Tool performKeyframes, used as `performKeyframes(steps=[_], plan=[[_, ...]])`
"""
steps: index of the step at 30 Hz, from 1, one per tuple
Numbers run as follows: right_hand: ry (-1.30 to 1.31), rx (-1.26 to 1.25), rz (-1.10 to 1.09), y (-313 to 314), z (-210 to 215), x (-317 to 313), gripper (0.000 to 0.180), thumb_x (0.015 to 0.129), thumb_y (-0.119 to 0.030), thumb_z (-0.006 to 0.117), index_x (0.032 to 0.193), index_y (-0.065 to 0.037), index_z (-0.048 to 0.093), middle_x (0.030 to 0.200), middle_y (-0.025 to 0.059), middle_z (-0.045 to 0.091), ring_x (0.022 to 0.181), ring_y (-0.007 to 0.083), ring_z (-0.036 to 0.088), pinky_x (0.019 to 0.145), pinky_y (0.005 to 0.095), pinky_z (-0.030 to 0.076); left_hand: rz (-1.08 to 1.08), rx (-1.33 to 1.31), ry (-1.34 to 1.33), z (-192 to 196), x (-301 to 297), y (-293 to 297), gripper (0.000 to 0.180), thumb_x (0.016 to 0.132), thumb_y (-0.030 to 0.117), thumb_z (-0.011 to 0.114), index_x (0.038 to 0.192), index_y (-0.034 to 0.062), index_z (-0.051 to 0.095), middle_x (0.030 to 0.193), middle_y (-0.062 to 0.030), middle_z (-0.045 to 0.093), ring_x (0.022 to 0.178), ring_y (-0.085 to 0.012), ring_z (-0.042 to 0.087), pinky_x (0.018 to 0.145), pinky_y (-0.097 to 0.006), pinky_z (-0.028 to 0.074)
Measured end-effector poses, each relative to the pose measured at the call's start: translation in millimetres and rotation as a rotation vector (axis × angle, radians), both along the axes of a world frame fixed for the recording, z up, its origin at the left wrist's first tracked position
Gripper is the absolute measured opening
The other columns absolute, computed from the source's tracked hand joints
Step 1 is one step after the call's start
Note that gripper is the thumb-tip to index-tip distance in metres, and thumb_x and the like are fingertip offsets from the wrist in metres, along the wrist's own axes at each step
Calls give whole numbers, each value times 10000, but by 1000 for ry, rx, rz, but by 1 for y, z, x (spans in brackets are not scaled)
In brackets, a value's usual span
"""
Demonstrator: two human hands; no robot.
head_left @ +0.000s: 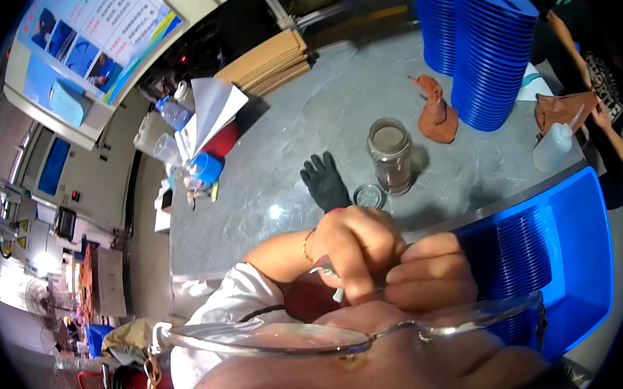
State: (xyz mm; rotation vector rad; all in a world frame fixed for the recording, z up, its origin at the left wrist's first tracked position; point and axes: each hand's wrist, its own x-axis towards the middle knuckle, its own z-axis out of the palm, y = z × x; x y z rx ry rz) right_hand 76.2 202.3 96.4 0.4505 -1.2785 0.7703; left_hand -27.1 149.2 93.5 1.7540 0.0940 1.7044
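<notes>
My left hand (362,244) and my right hand (431,273) are close together, low in the view at the near side of the table. Both have curled fingers. Whatever they hold, if anything, is hidden behind the fingers. A thin bracelet (306,245) circles my left wrist. Just beyond my left hand lies a black glove (326,184), with a round lid (369,196) flat on the table beside it. A clear bottle (390,160) without its lid stands upright behind that lid. Glasses (281,335) cross the lower part of the view and cover part of the hands.
Tall stacks of blue plastic trays (492,63) stand on the grey table (271,149) at the back, near a crumpled brown cloth (439,120). A blue bin (586,247) holding dark ribbed parts is at right, below a squeeze bottle (553,146). Cardboard (270,60) lies back left. Another person's arm (618,138) reaches in.
</notes>
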Motion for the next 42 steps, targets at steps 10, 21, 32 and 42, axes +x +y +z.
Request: performKeyframes(steps=[10,21,32,42], plan=[[-105,-201,-16,-9,5,8,122,672,-128,674,743,-48,616,672,43,628,587,140,586,562,238,470,-168,-63,-125,-13,9,5,80,811,161,631,869,174,684,579,18,410,401,-91,370,363,-259,260],[-115,-385,134,-20,1,7,109,617,-98,650,663,-20,589,638,70,599,596,154,537,496,208,424,-159,-49,-151,-15,13,7,71,793,144,653,848,173,687,590,11,415,421,-86,387,374,-246,271],[-227,-244,129,-15,9,4,110,669,-59,647,707,-25,549,694,48,553,636,145,511,568,238,424,48,-10,-118,-8,20,5,23,755,89,663,754,109,675,620,-49,459,555,-145,497,482,-246,365],[11,-110,179,-6,-15,-22,119,773,-106,612,791,-16,536,785,61,536,690,144,512,623,258,429,394,-48,-44,-9,42,-3,128,691,75,710,664,37,591,636,-12,469,581,-97,440,556,-191,367]])
